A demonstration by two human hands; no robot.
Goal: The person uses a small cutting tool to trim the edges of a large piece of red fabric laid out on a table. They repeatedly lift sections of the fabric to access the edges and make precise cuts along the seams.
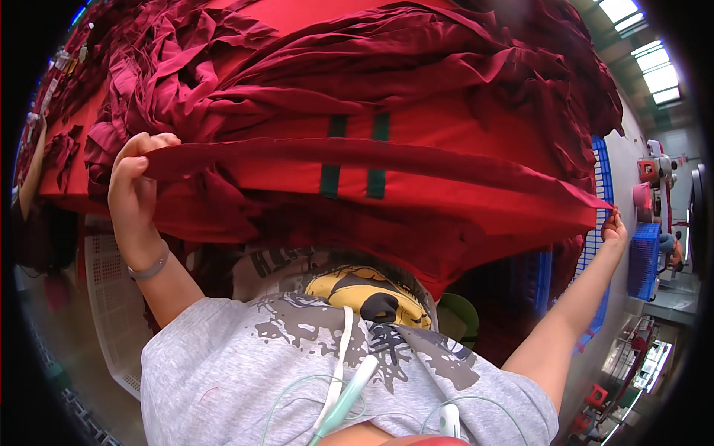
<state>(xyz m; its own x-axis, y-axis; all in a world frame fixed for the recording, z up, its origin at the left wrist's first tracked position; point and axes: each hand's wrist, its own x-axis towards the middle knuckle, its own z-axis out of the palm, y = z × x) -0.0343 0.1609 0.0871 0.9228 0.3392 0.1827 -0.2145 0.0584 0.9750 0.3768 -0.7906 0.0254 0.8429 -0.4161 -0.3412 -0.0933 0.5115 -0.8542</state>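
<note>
A long dark red fabric strip (pixel 275 153) is stretched wide across the front of the red-covered table (pixel 439 195). At the left, my left hand (pixel 134 186) holds one end, with its fingers curled and the thumb against the cloth. My right hand (pixel 614 227) pinches the narrow, tapered other end, far out at the right past the table's edge. Between the hands the strip sags slightly and hangs just in front of two dark green bands (pixel 376 178) on the table cover. Behind it lies a large heap of crumpled dark red fabric pieces (pixel 387 70).
A white plastic crate (pixel 111 312) stands at the lower left. Blue crates (pixel 644 260) stand at the right, one against the table's side. Another person's arm (pixel 31 171) shows at the far left. A green stool (pixel 460 316) is partly visible below the table edge.
</note>
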